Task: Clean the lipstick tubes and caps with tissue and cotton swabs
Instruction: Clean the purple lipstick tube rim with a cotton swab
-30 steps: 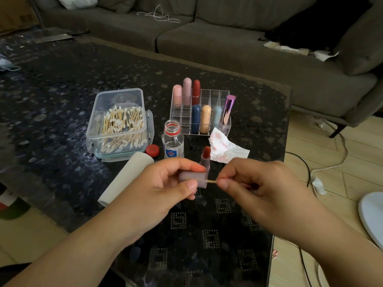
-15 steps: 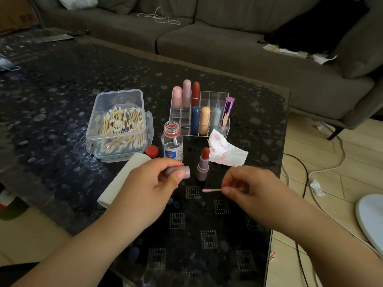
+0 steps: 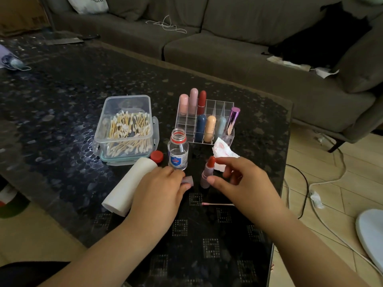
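Note:
An open lipstick (image 3: pixel 205 176) with a red bullet and a mauve tube stands upright on the dark glass table (image 3: pixel 62 104). Its mauve cap (image 3: pixel 188 180) is pinched in my left hand (image 3: pixel 163 189), just left of the tube. My right hand (image 3: pixel 240 183) hovers at the tube with its fingers spread: the thumb is by the tube's base and the index fingertip by the bullet, holding nothing. A pink-stained cotton swab (image 3: pixel 216 204) lies on the table under that hand. A stained tissue (image 3: pixel 222 149) lies behind the lipstick.
A clear box of cotton swabs (image 3: pixel 124 129), a tissue roll (image 3: pixel 128 187), an uncapped small bottle (image 3: pixel 178 152) and its red lid (image 3: pixel 156 156) sit left of centre. A clear organizer (image 3: pixel 219 108) holds several capped lipsticks. The table edge and floor cables (image 3: pixel 323 183) are on the right.
My right hand has let the swab go onto the table and moved up to the standing lipstick. My left hand has lowered with the cap towards the table.

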`<move>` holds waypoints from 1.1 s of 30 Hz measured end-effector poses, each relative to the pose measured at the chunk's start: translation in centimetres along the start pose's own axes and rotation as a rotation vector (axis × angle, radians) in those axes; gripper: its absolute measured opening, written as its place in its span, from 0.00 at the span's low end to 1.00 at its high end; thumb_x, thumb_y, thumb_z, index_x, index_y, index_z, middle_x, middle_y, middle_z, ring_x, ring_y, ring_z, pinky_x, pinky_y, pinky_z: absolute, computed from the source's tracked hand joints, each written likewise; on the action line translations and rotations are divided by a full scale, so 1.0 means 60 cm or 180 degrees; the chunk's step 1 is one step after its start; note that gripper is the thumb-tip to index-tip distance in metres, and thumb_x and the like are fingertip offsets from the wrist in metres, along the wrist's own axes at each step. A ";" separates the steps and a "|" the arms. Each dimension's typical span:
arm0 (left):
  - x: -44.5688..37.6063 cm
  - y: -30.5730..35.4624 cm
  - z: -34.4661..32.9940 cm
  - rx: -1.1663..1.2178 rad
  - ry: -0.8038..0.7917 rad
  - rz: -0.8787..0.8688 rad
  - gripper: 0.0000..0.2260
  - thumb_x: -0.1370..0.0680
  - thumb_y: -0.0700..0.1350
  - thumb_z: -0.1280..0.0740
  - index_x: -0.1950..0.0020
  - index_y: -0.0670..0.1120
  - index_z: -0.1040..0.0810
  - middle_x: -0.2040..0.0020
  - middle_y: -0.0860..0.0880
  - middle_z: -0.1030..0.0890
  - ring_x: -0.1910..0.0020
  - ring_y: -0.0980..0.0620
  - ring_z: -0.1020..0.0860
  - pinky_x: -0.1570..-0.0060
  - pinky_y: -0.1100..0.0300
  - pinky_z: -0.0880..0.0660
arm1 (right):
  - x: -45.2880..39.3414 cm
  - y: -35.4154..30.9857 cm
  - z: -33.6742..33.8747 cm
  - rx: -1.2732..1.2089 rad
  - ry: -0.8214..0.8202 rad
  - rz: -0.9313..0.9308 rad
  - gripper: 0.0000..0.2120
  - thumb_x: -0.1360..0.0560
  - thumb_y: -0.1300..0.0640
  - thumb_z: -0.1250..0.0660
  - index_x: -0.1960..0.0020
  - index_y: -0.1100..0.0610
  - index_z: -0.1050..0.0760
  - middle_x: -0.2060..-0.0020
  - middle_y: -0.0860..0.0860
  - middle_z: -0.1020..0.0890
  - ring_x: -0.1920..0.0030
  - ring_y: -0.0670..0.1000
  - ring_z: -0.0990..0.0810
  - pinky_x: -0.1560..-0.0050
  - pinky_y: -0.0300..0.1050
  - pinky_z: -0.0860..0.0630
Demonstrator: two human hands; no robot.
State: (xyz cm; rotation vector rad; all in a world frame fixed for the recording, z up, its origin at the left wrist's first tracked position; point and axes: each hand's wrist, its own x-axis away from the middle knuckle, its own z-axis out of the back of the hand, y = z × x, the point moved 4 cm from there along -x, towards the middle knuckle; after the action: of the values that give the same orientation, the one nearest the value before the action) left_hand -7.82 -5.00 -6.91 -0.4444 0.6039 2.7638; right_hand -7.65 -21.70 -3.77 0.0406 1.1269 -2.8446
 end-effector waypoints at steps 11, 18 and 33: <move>0.008 0.041 0.037 0.1930 -0.0190 0.0584 0.19 0.37 0.66 0.33 0.49 0.63 0.29 0.52 0.64 0.24 0.48 0.68 0.27 0.54 0.75 0.32 | 0.001 -0.021 0.017 -0.1519 -0.0036 0.0202 0.13 0.35 0.45 0.30 0.56 0.52 0.17 0.60 0.56 0.17 0.58 0.54 0.21 0.55 0.43 0.24; 0.010 0.051 0.034 0.3061 -0.0506 0.0683 0.16 0.40 0.62 0.29 0.57 0.57 0.22 0.61 0.54 0.19 0.61 0.57 0.22 0.59 0.58 0.27 | 0.019 -0.041 0.035 -0.1742 -0.0184 0.0502 0.19 0.37 0.42 0.32 0.57 0.57 0.17 0.62 0.57 0.17 0.58 0.61 0.21 0.53 0.55 0.23; 0.016 0.065 0.047 0.4319 -0.1953 0.0439 0.19 0.30 0.53 0.31 0.43 0.44 0.21 0.53 0.46 0.16 0.49 0.52 0.18 0.47 0.65 0.26 | 0.019 -0.042 0.040 -0.2573 -0.0992 0.0646 0.17 0.29 0.45 0.30 0.55 0.60 0.19 0.66 0.54 0.19 0.65 0.53 0.23 0.61 0.38 0.25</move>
State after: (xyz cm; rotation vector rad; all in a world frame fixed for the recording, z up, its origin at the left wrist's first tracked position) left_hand -10.63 -6.97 -3.42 0.7079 2.0009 1.7480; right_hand -9.00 -21.60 -0.38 -0.3036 1.9346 -1.9478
